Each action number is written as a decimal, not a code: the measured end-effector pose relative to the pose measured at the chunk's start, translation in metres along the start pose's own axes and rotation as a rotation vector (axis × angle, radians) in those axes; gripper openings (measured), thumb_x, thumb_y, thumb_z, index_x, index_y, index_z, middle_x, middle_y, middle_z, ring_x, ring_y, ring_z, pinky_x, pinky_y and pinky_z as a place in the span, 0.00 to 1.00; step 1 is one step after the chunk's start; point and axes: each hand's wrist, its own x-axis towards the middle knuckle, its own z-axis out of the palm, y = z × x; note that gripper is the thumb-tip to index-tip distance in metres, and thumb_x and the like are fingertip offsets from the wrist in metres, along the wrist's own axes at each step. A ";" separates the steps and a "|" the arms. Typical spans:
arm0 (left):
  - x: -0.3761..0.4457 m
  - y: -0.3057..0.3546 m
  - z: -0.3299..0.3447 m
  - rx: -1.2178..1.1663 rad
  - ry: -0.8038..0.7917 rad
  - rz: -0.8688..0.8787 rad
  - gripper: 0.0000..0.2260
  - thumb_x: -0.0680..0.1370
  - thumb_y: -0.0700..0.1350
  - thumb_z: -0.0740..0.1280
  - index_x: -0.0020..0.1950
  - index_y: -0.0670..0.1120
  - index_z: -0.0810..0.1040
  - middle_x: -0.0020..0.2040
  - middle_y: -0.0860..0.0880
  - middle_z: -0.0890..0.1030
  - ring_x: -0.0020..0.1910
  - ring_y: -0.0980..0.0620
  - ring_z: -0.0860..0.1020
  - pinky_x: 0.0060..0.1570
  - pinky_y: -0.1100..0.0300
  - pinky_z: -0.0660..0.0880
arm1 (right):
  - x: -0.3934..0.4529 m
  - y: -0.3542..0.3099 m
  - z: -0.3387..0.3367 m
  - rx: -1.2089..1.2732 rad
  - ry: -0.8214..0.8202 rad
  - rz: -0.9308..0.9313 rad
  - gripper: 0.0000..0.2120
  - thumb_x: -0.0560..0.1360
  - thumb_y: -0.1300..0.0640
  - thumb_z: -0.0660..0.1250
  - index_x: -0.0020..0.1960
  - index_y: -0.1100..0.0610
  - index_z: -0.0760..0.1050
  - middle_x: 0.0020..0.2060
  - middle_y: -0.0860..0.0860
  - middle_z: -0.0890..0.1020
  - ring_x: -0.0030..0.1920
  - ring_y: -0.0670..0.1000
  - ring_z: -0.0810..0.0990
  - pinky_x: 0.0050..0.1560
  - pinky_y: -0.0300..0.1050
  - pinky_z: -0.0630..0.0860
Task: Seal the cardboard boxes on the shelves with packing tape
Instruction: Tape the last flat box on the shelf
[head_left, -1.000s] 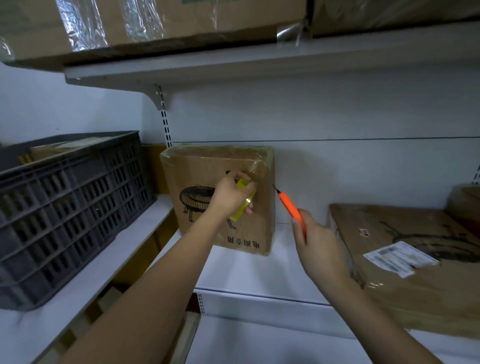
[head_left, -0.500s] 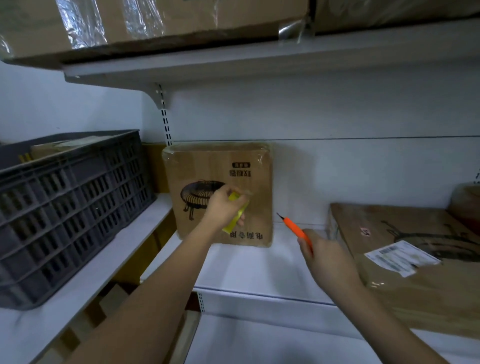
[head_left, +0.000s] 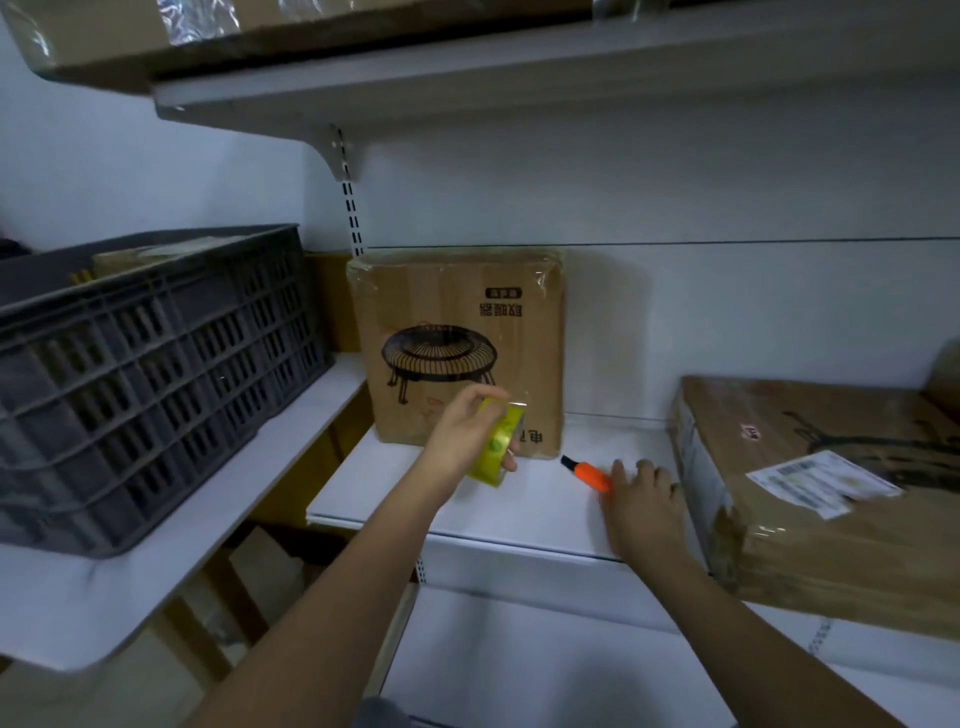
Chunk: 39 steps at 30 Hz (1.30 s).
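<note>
An upright cardboard box (head_left: 467, 312) with a heater drawing stands at the back of the white shelf (head_left: 519, 512), wrapped in clear tape at its top corners. My left hand (head_left: 462, 439) grips a yellow roll of packing tape (head_left: 500, 449) just in front of the box's lower edge. My right hand (head_left: 644, 501) lies palm down on the shelf with its fingers stretched out. An orange cutter (head_left: 587, 474) lies on the shelf, its rear end at my right thumb. A flat cardboard box (head_left: 810, 499) with a white label lies at the right.
A dark plastic crate (head_left: 156, 374) sits on the lower left shelf, close to the upright box. An upper shelf (head_left: 519, 67) overhangs, carrying taped boxes (head_left: 130, 36). A shelf bracket rail (head_left: 350, 202) runs down the back wall. More cardboard stands below the shelves.
Both hands came down from the box face. My left hand drew the tape roll down and away; my right hand lowered the cutter onto the shelf and flattened out.
</note>
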 end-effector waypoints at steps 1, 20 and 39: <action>-0.003 -0.003 -0.001 -0.016 -0.023 -0.006 0.10 0.83 0.38 0.61 0.63 0.38 0.72 0.35 0.41 0.79 0.25 0.49 0.78 0.28 0.60 0.76 | 0.005 -0.004 -0.005 0.173 0.056 -0.008 0.22 0.81 0.51 0.60 0.73 0.59 0.68 0.63 0.62 0.73 0.60 0.63 0.73 0.59 0.54 0.70; -0.075 -0.066 0.046 -0.100 -0.172 -0.132 0.06 0.83 0.41 0.61 0.60 0.44 0.69 0.34 0.40 0.82 0.27 0.44 0.79 0.33 0.56 0.77 | -0.033 -0.028 -0.080 0.919 -0.023 -0.093 0.03 0.71 0.58 0.75 0.39 0.53 0.86 0.30 0.40 0.81 0.34 0.37 0.78 0.38 0.26 0.69; -0.123 -0.123 0.177 -0.099 -0.186 -0.437 0.15 0.85 0.44 0.59 0.71 0.48 0.64 0.60 0.42 0.77 0.32 0.53 0.78 0.23 0.70 0.72 | -0.096 0.064 -0.048 0.330 -0.025 0.022 0.10 0.78 0.57 0.66 0.50 0.48 0.85 0.48 0.45 0.85 0.47 0.49 0.83 0.44 0.40 0.76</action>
